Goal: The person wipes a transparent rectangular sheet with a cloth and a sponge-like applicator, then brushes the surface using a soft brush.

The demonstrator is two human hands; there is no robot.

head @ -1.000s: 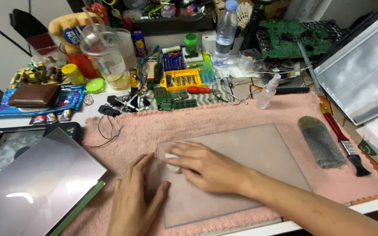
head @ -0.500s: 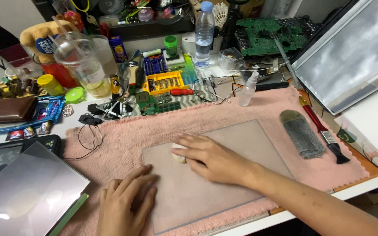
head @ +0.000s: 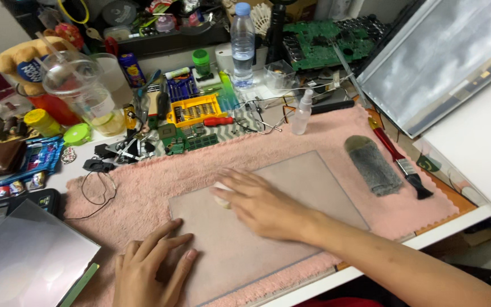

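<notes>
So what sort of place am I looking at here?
Most likely a small electronics repair bench. A bare green circuit board lies at the back, a yellow tray of screwdriver bits sits mid-table, and both hands press on a flat translucent rectangular panel laid over a pink towel.

Right hand (head: pixel 259 206): lies palm down on the clear sheet (head: pixel 291 227), fingers over a small pale pad (head: pixel 220 193).
Left hand (head: pixel 146 270): spread flat on the sheet's near left corner.
Sheet: rests on the pink towel (head: pixel 143 193), its edges slanted.
Right of sheet: grey cloth block (head: pixel 373 165), then a red-handled brush (head: pixel 399 159).
Far side: small spray bottle (head: pixel 301 112), water bottle (head: pixel 242 45), yellow bit case (head: pixel 195 109), green circuit board (head: pixel 319 42).
Near left: grey panel (head: pixel 24 261).
</notes>
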